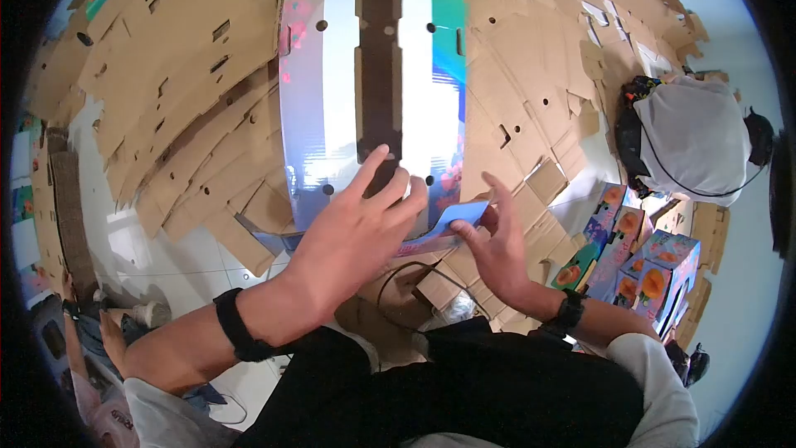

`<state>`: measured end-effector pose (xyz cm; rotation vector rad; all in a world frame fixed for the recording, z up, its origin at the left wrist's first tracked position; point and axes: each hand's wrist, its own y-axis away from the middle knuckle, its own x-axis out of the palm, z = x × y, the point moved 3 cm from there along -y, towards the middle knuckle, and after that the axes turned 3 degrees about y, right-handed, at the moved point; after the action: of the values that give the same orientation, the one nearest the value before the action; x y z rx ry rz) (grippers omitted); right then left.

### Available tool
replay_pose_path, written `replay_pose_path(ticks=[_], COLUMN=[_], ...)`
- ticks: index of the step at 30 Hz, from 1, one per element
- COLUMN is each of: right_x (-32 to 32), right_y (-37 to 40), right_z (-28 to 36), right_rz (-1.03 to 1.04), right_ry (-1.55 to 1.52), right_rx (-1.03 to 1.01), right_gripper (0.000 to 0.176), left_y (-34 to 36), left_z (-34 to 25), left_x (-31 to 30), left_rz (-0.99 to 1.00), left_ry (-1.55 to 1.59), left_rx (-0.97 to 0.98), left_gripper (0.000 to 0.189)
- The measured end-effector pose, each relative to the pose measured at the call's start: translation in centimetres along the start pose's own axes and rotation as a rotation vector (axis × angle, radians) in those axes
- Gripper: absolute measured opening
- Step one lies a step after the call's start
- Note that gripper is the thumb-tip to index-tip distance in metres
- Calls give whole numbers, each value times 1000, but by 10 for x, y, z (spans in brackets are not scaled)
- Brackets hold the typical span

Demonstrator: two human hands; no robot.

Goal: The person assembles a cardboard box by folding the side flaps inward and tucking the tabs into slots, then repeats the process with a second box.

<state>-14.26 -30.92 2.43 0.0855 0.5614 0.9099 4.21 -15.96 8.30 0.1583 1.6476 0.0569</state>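
Note:
A glossy printed carton sheet [332,91], blue and green with punched holes, lies flat in front of me with a brown cardboard strip down its middle. My left hand [356,224] rests flat on its near edge, fingers spread. My right hand [493,241] pinches a small blue flap [460,214] at the carton's near right corner, thumb and fingers around it.
Several flat brown cardboard blanks [174,99] cover the floor all around. Folded printed boxes with orange fruit pictures [638,265] stand at the right. A person in a grey top [696,137] sits at the far right. A black cable [414,274] loops near my knees.

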Motion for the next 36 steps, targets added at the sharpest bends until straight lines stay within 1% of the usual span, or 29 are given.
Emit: replay_pose_path(ticks=[1,2,3,4,5,7,8,10,11,12,13,14,15,17,18,20,22,23,25,26,27,28,29,31,32,34,35,36], right_x=[-1,-2,-1,2,3,1,2,1,0,-4,-7,-8,-8,-9,-10,-11,-13,-12,-4,-1,0,2,5,11,13,26,39,52], right_y=[0,2,3,3,4,0,-7,-25,-36,-47,-56,-62,-65,-67,-68,-69,-70,-71,-70,-70,-72,-75,-76,-74,-70,-38,-5,9], right_z=[7,20,28,30,28,20,18,17,17,18,17,17,14,10,8,0,-10,-16,-25,-26,-27,-27,-26,-23,-20,-8,-26,-27], right_rz=[39,79,117,74,94,134,133,135,201,264,326,347,379,447,445,437,416,405,347,318,339,367,398,493,534,746,748,941], right_ry=[154,306,455,365,311,212,224,254,347,438,528,524,440,275,255,210,204,200,103,57,-4,-64,-124,-106,-99,58,-114,-90], right_rx=[-95,-189,-283,-321,-316,-314,-291,-245,-241,-236,-233,-326,-237,-51,-3,99,89,83,24,-5,27,60,94,127,145,154,155,142], right_gripper=[71,65,60,47,43,36,33,31,33,36,39,40,41,43,45,48,50,52,56,59,63,66,70,74,76,77,73,67], left_y=[-1,0,2,5,7,5,2,-2,-3,-4,-5,-6,-4,9,16,35,57,68,80,80,77,73,69,64,66,77,85,92], left_z=[1,3,6,7,9,15,21,35,39,40,41,44,47,56,57,48,32,25,11,3,-5,-9,-9,-2,0,13,23,32], left_x=[2,6,16,29,35,44,45,48,49,50,55,58,62,63,63,58,64,77,89,92,95,91,86,77,86,102,106,105], left_rz=[-48,-67,-76,-82,-85,-118,-139,-197,-225,-268,-302,-335,-368,-510,-581,-558,-564,-600,-629,-617,-603,-651,-623,-573,-639,-633,-626,-596], left_ry=[-89,-87,-5,78,163,183,191,244,273,302,285,264,245,452,554,926,1033,965,1064,1232,1403,1324,1313,1281,1206,978,865,829], left_rx=[24,55,33,16,0,52,77,127,153,151,156,161,166,-160,-326,-854,-1130,-1140,-1197,-1240,-1284,-1262,-1278,-1303,-1357,-1355,-1349,-1240], left_gripper=[63,67,61,57,52,53,53,47,45,36,34,32,30,34,37,49,57,59,64,67,71,75,77,82,84,81,79,77])
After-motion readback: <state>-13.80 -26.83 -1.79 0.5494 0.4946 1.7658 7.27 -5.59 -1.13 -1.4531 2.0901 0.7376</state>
